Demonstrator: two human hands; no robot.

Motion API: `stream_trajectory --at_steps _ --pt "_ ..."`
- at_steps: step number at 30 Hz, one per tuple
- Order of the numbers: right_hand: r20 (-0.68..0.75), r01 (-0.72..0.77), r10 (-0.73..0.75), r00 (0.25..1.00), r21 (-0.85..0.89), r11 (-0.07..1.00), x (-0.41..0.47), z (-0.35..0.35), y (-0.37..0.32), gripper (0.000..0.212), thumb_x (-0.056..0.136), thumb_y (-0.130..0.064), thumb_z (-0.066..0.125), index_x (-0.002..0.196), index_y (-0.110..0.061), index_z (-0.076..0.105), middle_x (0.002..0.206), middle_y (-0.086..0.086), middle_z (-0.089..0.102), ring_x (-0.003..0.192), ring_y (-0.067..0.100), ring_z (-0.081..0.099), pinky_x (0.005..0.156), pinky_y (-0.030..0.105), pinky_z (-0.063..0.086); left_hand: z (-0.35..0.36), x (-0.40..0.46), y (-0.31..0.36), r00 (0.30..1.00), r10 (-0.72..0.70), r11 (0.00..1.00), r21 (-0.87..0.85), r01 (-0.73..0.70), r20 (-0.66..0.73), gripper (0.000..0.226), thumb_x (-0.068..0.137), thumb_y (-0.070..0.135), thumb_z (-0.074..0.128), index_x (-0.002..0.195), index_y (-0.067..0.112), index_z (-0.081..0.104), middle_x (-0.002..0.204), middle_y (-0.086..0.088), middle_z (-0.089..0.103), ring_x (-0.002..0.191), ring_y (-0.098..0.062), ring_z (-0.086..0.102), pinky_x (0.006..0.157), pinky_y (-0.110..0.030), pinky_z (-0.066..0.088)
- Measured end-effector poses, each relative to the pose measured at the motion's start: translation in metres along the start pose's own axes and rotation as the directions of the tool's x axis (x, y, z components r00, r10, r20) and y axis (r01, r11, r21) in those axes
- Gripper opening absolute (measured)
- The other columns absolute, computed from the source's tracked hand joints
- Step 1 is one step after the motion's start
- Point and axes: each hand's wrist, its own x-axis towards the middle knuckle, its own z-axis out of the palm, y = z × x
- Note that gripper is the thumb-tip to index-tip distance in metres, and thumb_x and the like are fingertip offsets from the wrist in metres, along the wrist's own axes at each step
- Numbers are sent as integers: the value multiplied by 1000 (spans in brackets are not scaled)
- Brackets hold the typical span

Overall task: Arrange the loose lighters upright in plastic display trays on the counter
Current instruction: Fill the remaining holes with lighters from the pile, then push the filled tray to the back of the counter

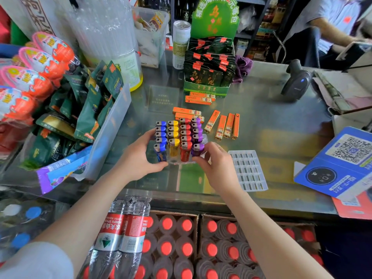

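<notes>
A clear plastic display tray (182, 162) stands on the glass counter, filled with upright lighters in rows: blue (161, 133), yellow (173, 135), red (185, 137) and purple (197, 133). My left hand (138, 156) grips the tray's left side by the blue lighters. My right hand (217, 164) grips its right side by the purple lighters. A second clear tray (248, 170) lies empty to the right. Several orange slim lighters (223, 125) lie flat behind the tray.
A green snack display box (207, 87) stands behind with more orange lighters at its foot. A clear bin of snack packs (108, 129) is at the left, a barcode scanner (296, 81) and a blue QR sign (340, 164) at the right. Bottles stand below the counter edge.
</notes>
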Motion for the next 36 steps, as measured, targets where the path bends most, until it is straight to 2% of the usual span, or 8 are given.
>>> stream_trajectory --at_steps 6,15,19,24,27,30,32,36 --pt "35 -29 26 999 87 996 4 -4 1 17 74 -13 73 76 -3 59 70 -7 52 58 -7 43 54 7 39 1 -1 7 1000 14 1000 -28 -13 11 76 66 21 79 129 30 38 119 18 52 110 0 47 93 -21 34" --pt "165 58 -47 985 -64 996 17 -12 7 18 77 -14 71 86 -1 61 82 3 59 71 13 46 57 12 32 0 -11 13 998 30 1000 5 -30 -46 66 65 19 80 113 37 39 104 34 45 92 22 43 77 5 29" --pt "178 67 -49 983 -100 993 23 -3 7 20 78 -18 70 85 -1 61 85 7 61 74 16 45 56 17 31 -3 -15 10 996 17 999 43 -13 -92 72 65 21 80 126 26 41 110 25 45 101 9 41 77 2 28" --pt "258 153 -108 960 -162 975 24 5 6 26 80 -23 68 93 -3 58 91 10 60 84 26 52 69 31 39 -13 -18 10 995 27 998 62 -21 -93 64 66 21 78 119 31 43 102 32 47 93 15 45 74 4 31" --pt "368 216 -151 917 -143 966 31 2 3 22 83 -8 60 104 -5 58 101 10 59 95 28 52 80 34 42 -18 -21 3 988 15 997 73 -4 -151 63 66 20 78 119 28 44 101 32 46 89 22 41 73 7 28" --pt "258 222 -198 945 -67 973 57 -6 3 36 80 0 39 107 -4 61 105 12 63 101 30 57 86 37 48 -19 -25 -4 978 -12 997 70 27 -206 65 66 19 78 121 24 45 105 24 49 93 15 41 74 8 28" --pt "221 248 -211 952 -156 956 83 -4 4 35 87 -4 40 117 -6 57 118 12 60 111 31 52 94 42 44 -19 -25 -5 976 -20 997 72 37 -219 66 66 19 78 122 23 45 105 23 49 93 14 41 74 8 28" --pt "425 386 -228 876 -335 859 121 20 7 49 93 -10 45 139 -20 33 148 5 34 136 25 28 110 40 26 -18 -25 -5 973 -5 998 62 19 -230 62 65 16 78 115 31 44 100 32 47 93 25 42 76 7 29"
